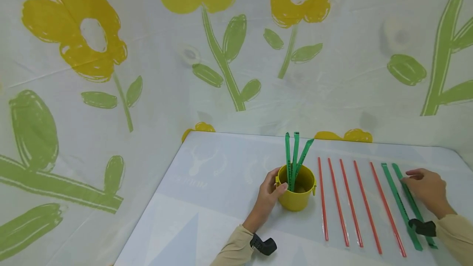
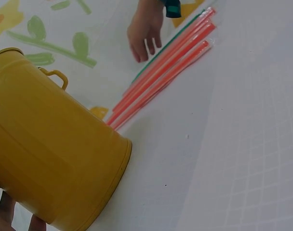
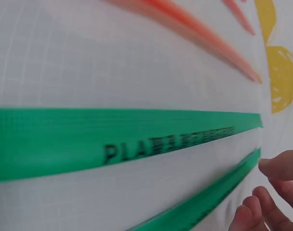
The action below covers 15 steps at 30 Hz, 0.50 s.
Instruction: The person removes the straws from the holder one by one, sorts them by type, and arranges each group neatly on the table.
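The person's left hand [image 1: 267,197] grips a yellow bucket [image 1: 296,201] with its thumb at the rim, and three green straw packets [image 1: 296,147] stand inside. Right of that hand, five red straws [image 1: 350,200] lie side by side on the pale table [image 1: 221,175], then two more green packets [image 1: 411,200], the outer one's tip just beside the right hand [image 1: 428,190], whose fingers are loosely bent; whether they touch it cannot be told. Beyond both hands hangs a flower-printed sheet [image 1: 332,73].
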Each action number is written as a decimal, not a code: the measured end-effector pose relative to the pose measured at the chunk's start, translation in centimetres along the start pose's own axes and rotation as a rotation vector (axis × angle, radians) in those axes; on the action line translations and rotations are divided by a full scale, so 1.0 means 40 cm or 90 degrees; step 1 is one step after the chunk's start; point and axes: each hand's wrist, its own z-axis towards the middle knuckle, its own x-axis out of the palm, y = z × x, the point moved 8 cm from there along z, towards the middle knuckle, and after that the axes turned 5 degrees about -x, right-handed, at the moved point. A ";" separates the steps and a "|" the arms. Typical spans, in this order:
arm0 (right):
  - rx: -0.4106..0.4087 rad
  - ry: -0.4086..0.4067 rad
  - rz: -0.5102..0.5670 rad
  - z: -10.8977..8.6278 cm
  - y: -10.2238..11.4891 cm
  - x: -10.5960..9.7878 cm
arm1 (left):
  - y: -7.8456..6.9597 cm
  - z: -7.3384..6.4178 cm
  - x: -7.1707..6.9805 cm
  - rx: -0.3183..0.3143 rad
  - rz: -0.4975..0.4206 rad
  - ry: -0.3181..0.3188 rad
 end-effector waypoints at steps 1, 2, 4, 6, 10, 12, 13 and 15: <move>0.009 -0.002 0.008 -0.002 0.002 -0.002 | -0.001 0.000 0.000 0.001 0.000 0.000; 0.013 -0.003 0.017 -0.005 0.006 -0.005 | -0.001 0.000 0.001 0.001 0.001 0.001; 0.018 -0.003 0.034 -0.011 0.018 -0.013 | -0.004 0.000 0.002 0.001 0.001 0.001; 0.017 -0.002 0.049 -0.013 0.026 -0.018 | -0.008 -0.001 0.003 -0.001 0.002 0.002; -0.006 0.003 0.072 -0.013 0.046 -0.025 | -0.018 -0.005 0.005 -0.003 0.000 0.001; -0.016 0.010 0.084 -0.016 0.057 -0.025 | -0.022 -0.006 0.005 -0.002 -0.003 0.001; -0.022 0.015 0.091 -0.018 0.064 -0.024 | -0.022 -0.006 0.005 -0.002 -0.004 0.001; -0.028 0.025 0.101 -0.023 0.078 -0.022 | -0.018 -0.007 0.005 -0.006 -0.003 -0.002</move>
